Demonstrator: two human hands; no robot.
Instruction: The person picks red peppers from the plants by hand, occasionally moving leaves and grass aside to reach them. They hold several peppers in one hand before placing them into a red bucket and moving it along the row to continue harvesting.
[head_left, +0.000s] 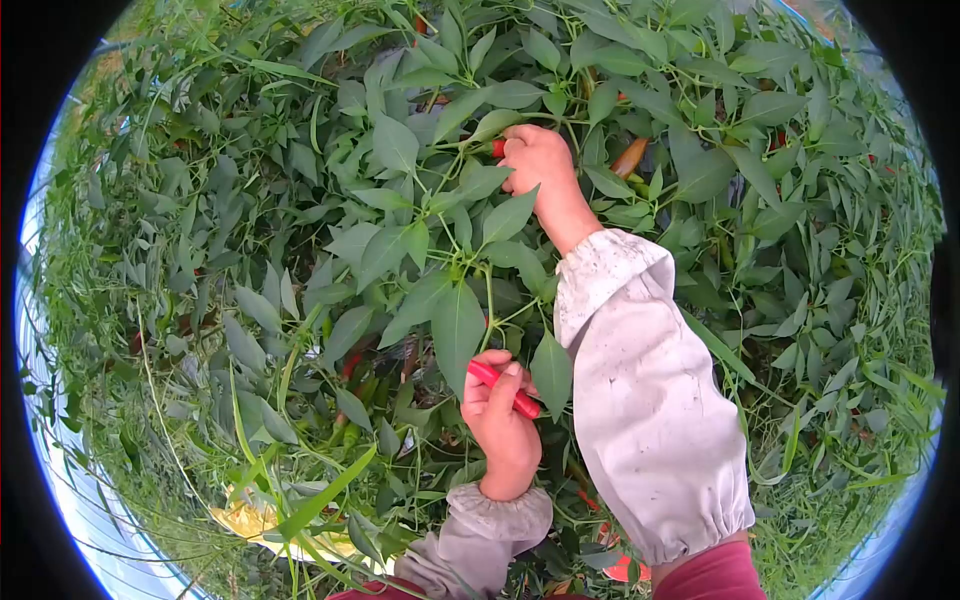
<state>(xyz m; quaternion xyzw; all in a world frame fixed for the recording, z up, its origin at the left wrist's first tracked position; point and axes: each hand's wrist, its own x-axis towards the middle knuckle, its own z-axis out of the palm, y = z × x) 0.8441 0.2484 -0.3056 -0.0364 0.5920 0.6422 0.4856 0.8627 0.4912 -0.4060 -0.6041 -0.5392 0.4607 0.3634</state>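
Low in the head view, my left hand [502, 425] has its fingers closed around a red chili pepper [484, 374], which sticks out on both sides of the thumb. Farther up among the leaves, my right hand [540, 165] is closed on another red chili pepper [498, 148]. Only a short end of that pepper shows; the leaves and fingers hide the rest. Between the hands stands a leafy pepper plant stem [490, 295]. A brownish-orange pepper [630, 158] hangs just right of my right hand.
Dense pepper foliage [250, 180] surrounds both hands. Green peppers [350, 435] hang at the lower left, above a yellow bag-like item [250, 520] partly covered by grass blades. Red items [625, 570], partly hidden, lie below my right sleeve.
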